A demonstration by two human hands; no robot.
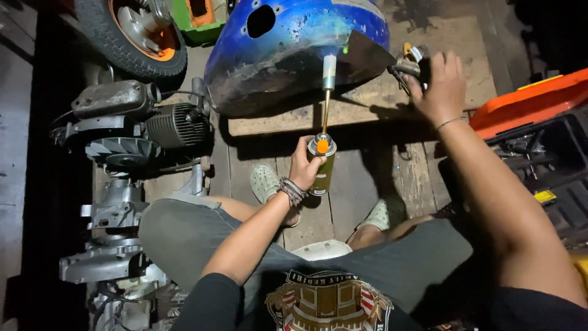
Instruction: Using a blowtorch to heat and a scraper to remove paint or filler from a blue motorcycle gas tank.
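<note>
The left hand (304, 164) is closed around a gas torch (323, 162), gripping the olive can upright just above the plank floor (343, 202). The torch's thin tube rises from the hand to a pale nozzle, which sits against the lower edge of a blue fender (294, 43). The right hand (441, 86) reaches to the fender's right end, fingers spread and curled over a small metal part (407, 64) there; whether it grips is unclear. An engine (131, 122) lies to the left, well apart.
</note>
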